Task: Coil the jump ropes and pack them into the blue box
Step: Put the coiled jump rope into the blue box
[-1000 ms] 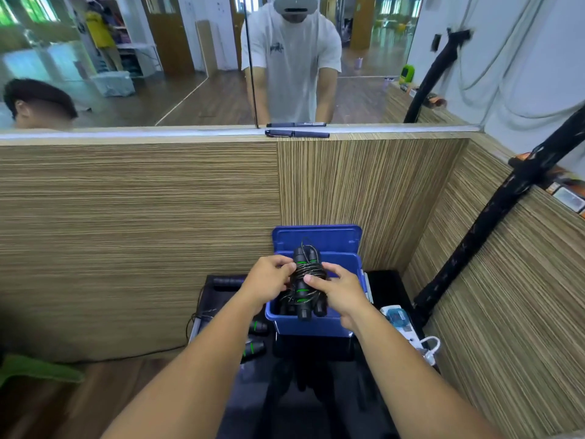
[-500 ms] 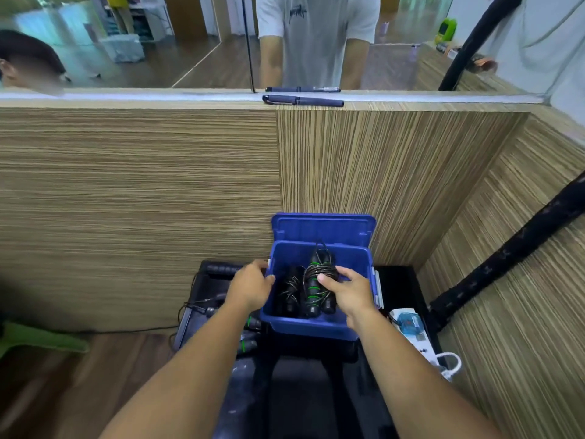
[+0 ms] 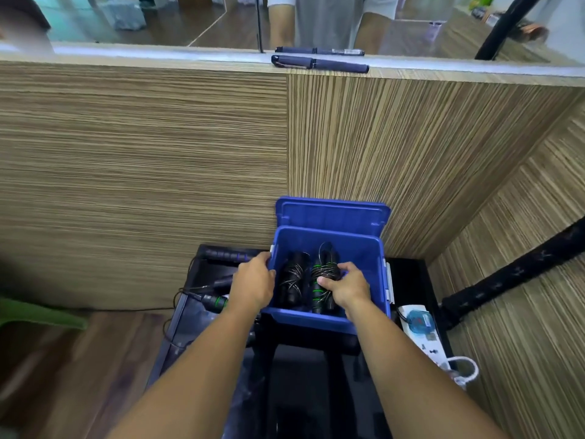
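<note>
1. The coiled jump rope (image 3: pixel 321 275), black with green rings on its handles, is held inside the blue box (image 3: pixel 329 321). It sits in the box's right half, with its handles laid from 6 towards 12 o'clock.
2. The bundle is gripped by the right hand (image 3: pixel 346 288). The fingers are curled over the wound cord, and the thumb is pressed against the bundle's left side.
3. A second coiled rope (image 3: pixel 292 280) lies just beside it, at 9 o'clock of it, in the same box.
4. The box's left wall is gripped by the left hand (image 3: pixel 253 283), with fingers bent over the rim, so the box appears to be steadied.
5. The step in hand is judged to be the seating of the bundle.
   - It is best lowered parallel to its neighbour and pressed down before the fingers are loosened, so that the wraps are not sprung.
   - The rim should be braced until the bundle is released.
6. The lid (image 3: pixel 332 213) is propped upright at 12 o'clock of the box. Loose ropes (image 3: pixel 216 301), not yet coiled, lie on the black table (image 3: pixel 408 274) at 9 o'clock. A power strip (image 3: pixel 424 337) lies at 4 o'clock.
</note>
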Tool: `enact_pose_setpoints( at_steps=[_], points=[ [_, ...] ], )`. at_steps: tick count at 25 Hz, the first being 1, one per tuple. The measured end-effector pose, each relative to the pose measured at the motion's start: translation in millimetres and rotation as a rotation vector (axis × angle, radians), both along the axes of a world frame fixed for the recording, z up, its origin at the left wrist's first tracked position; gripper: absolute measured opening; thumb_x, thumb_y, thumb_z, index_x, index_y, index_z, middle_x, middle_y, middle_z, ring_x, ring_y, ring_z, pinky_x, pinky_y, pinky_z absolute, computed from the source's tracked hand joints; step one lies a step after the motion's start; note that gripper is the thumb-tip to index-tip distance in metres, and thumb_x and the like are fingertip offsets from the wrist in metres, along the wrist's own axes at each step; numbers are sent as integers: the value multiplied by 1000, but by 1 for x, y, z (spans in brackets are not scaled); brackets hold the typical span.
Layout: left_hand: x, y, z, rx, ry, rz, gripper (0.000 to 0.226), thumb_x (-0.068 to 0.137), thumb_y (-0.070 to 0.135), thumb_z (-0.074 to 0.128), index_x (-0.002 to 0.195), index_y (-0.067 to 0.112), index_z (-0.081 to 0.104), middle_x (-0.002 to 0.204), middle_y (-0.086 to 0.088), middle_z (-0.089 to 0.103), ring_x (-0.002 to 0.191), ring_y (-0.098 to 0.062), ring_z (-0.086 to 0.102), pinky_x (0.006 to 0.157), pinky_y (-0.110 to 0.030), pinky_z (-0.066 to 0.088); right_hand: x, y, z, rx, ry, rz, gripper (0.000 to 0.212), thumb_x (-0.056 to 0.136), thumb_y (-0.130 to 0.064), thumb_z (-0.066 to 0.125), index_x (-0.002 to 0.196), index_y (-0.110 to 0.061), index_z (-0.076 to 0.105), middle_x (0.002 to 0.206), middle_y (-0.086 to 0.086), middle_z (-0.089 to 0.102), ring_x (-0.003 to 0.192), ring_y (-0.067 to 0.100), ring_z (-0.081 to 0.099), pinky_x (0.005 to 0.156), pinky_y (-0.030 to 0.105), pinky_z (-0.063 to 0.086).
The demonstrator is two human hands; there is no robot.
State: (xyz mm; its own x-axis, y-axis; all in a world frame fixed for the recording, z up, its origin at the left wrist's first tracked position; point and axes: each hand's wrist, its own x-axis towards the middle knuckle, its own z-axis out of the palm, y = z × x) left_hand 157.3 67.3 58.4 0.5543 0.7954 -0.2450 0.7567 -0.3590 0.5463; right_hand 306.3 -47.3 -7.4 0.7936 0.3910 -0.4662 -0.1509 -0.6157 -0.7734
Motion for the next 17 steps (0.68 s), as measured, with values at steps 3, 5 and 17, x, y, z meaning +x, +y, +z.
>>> enact_pose_setpoints(
  at_steps=[3, 5, 17],
  points=[
    [-1, 1, -2, 18, 7, -18, 36, 103, 20, 53, 138, 20, 56, 111, -10, 72, 97, -32, 66, 78, -36, 49, 1, 5, -7, -25, 60, 76, 60, 78, -25, 83, 128, -14, 52, 122, 10, 65, 108, 30, 63, 98, 43, 50],
    [0, 2, -3, 21, 15, -21, 36, 102, 20, 53, 138, 21, 56, 109, -10, 73, 96, -32, 66, 79, -38, 52, 3, 6, -10, -28, 89, 103, 58, 81, -26, 80, 130, -14, 49, 126, 10, 63, 111, 30, 61, 101, 45, 48],
    [0, 4, -3, 9, 8, -36, 38, 103, 19, 52, 141, 18, 52, 116, -13, 69, 98, -33, 65, 83, -39, 54, -9, 23, -1, -494, -228, 414, 66, 93, -39, 64, 142, -8, 34, 142, 18, 44, 126, 37, 50, 95, 42, 45]
  ],
)
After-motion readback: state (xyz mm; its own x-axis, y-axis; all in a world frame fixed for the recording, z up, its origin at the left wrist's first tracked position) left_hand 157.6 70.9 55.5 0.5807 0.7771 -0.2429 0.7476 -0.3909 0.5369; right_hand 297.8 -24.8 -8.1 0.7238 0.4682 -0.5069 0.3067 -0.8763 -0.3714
